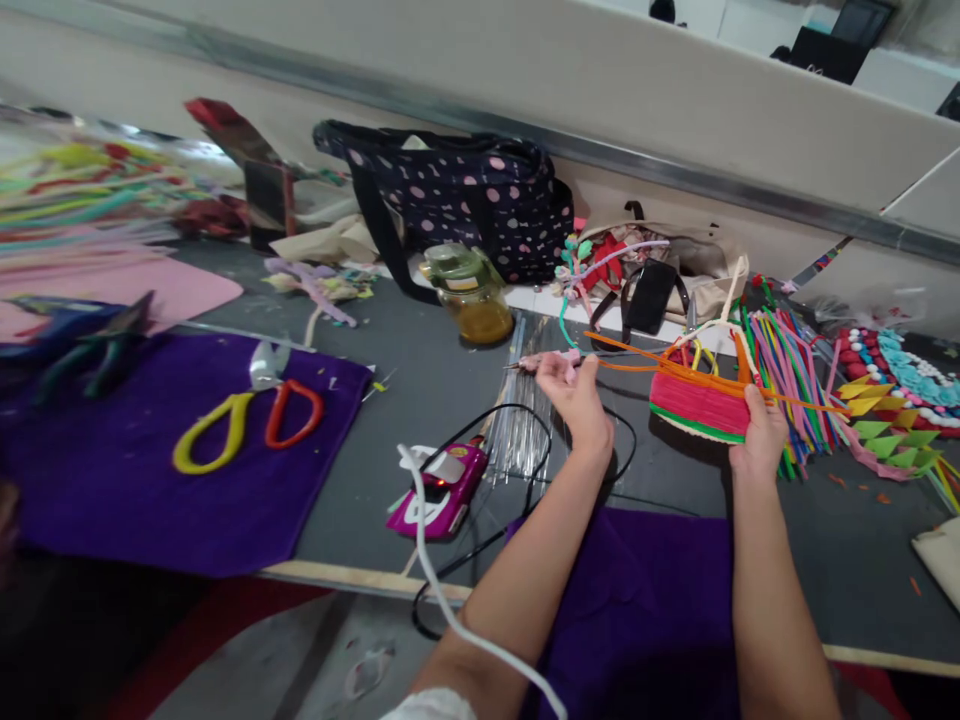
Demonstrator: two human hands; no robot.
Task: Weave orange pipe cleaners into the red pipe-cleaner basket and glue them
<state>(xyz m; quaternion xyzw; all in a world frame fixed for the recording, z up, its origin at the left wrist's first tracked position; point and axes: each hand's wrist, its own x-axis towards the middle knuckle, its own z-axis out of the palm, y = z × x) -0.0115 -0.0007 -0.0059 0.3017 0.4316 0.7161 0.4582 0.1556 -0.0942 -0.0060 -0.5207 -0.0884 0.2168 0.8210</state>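
My left hand (576,395) is closed in a pinch on the end of an orange pipe cleaner (637,358), close to a small pink tool (544,362) whose thin tip points left. The orange pipe cleaner runs right to a small woven basket (697,405) of pink, red and green pipe cleaners. My right hand (761,432) grips that basket at its right end, fingers wrapped behind it. The basket sits just above the grey table (420,385).
A bundle of thin wires (521,435) and a pink device (442,490) with black and white cables lie left of my hands. Scissors (251,415) rest on a purple cloth (150,470). Behind stand a jar (472,295), a dotted bag (465,195) and coloured pipe cleaners (787,375).
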